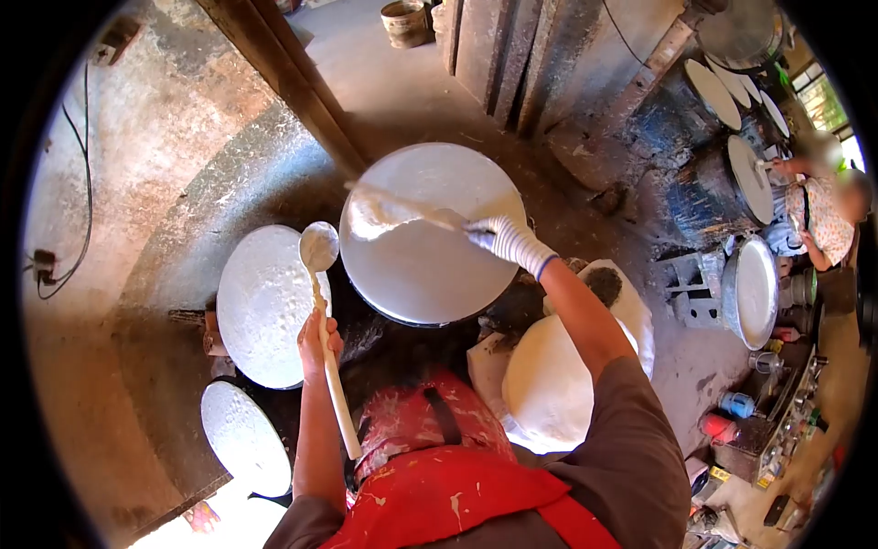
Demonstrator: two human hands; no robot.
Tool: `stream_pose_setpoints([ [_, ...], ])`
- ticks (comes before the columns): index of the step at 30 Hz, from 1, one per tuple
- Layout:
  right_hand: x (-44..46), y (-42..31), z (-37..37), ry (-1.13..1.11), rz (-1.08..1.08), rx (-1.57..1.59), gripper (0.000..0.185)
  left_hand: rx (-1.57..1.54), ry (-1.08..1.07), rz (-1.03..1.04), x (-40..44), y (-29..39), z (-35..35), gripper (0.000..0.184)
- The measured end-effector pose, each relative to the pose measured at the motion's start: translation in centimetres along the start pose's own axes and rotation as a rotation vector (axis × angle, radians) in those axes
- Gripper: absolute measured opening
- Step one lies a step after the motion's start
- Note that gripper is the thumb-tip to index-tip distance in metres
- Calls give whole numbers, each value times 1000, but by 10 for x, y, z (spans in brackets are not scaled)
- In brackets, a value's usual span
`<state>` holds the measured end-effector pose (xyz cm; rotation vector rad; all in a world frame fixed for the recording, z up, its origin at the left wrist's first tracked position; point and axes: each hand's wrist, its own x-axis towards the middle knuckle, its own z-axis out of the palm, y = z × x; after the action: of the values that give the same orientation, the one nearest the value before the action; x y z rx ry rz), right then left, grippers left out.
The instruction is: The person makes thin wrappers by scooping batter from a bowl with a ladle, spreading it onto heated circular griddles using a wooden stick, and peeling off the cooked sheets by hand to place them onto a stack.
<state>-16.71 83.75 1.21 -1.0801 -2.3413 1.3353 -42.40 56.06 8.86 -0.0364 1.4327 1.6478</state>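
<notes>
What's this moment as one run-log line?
left hand: grips ladle; gloved right hand: holds blurred tool over central round plate; beside it: white-coated plate

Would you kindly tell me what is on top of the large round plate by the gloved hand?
Across the large round plate, pale on top, reaches a blurred tool held by the gloved right hand; contact is unclear. Whatever lies beneath the tool is covered.

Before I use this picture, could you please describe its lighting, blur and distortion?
Head view: wide-angle bending, black corners; head view again: bluish glow on the wall, washed-out light at bottom left; same head view: the stick looks smeared, the ladle sharper.
</notes>
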Motion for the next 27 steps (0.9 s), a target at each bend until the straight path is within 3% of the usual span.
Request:
stream_pose_setpoints([
  [2, -20, -6, 2, -181, -21, -64, 29, 14, 3, 12, -3, 2, -1, 29],
  [4, -46, 3, 2, -204, -142, -53, 29, 34, 2, 21, -5, 4, -4, 30],
  [5, -47, 25, 5, -166, -255, -34, 30, 22, 2, 15, -5, 5, -5, 31],
  [6, -51, 6, -11, -155, -159, 128, 30, 8, 4, 10, -6, 6, -7, 31],
  [8, -17, 35, -7, 93, -105, 342, 28, 26, 16, 16, -10, 9, -6, 31],
  [10, 14, 9, -23, 86, 68, -82, 26, 48, 27, 17, -13, 6, -8, 32],
  [12, 30, 2, -14, 92, -49, -113, 25, -15, 0, 33, -10, 5, -9, 32],
  [15, 19, -2, 4, -301, -21, 266, 25, 38, -12, 57, -13, 4, -12, 32],
  [18, -26, -17, -16, -395, -51, 30, 26, 33, -2, 29, -14, 5, -12, 33],
  [19, -35, -1, -15, -415, -38, 149, 27, 39, -16, 34, -15, 5, -14, 33],
  [20, -36, 10, -17, -418, -40, 147, 27, 36, -15, 35, -17, 5, -16, 33],
  [22, -30, 24, -22, -64, -91, 165, 26, 76, -7, 39, -21, 4, -17, 32],
  [23, -25, 7, -28, -6, 0, 135, 26, 75, -5, 38, -21, 1, -19, 32],
  [27, -24, -9, -1, -234, -77, 5, 26, 90, -8, 46, -24, 1, -17, 31],
])
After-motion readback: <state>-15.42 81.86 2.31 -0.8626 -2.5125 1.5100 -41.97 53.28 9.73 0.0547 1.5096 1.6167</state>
